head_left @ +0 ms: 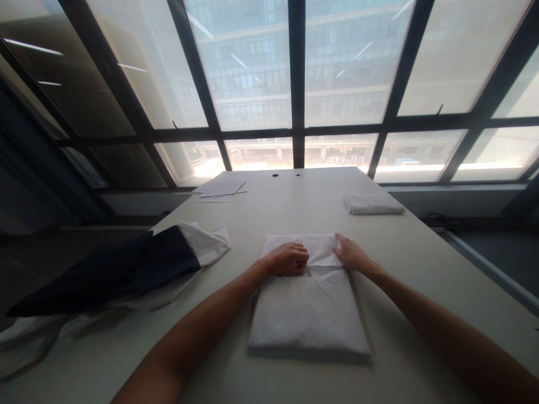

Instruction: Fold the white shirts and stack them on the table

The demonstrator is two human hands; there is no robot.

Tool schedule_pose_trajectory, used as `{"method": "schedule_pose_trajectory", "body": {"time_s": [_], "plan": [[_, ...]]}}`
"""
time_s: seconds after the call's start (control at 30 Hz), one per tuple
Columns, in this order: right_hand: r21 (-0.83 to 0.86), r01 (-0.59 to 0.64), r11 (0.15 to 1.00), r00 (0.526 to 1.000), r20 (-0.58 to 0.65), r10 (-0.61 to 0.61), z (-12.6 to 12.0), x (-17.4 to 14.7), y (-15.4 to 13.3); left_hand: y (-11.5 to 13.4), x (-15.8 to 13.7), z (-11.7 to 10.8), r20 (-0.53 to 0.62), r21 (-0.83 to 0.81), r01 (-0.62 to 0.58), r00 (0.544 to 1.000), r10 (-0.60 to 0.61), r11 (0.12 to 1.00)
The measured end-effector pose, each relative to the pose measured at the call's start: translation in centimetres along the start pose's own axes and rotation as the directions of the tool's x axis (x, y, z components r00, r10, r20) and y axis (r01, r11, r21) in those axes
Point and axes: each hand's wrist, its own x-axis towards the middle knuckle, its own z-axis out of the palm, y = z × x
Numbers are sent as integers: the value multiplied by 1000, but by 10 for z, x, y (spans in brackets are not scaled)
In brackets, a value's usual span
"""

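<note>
A white folded garment, likely a shirt [309,314], lies flat on the table in front of me. Its far end is turned over into a flap across the top, with a crease running beneath it. My left hand [289,258] rests on the middle of that flap, fingers curled in against the fabric near the crease. At the flap's right edge, my right hand [352,253] pinches the cloth between thumb and fingers. What lies under my left fingers is partly hidden.
White table [290,207] reaches toward the windows. Another folded white cloth [374,203] lies at the far right. Loose dark navy and white clothes [168,258] are heaped at left. Paper sheets [223,188] lie at the far left; small dark round fittings [275,175] sit near the far edge.
</note>
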Motion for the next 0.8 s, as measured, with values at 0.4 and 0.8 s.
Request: {"method": "schedule_pose_trajectory", "body": {"time_s": [0.4,0.8], "plan": [[125,-19,992,1000,-20,22,2,-10,0,7,1,2,28,-75,-4,1000,6,997],[-245,-68,967,998,-26,64,-19,-37,-25,11,-2,-8,181,-148,19,983,9,989]]}}
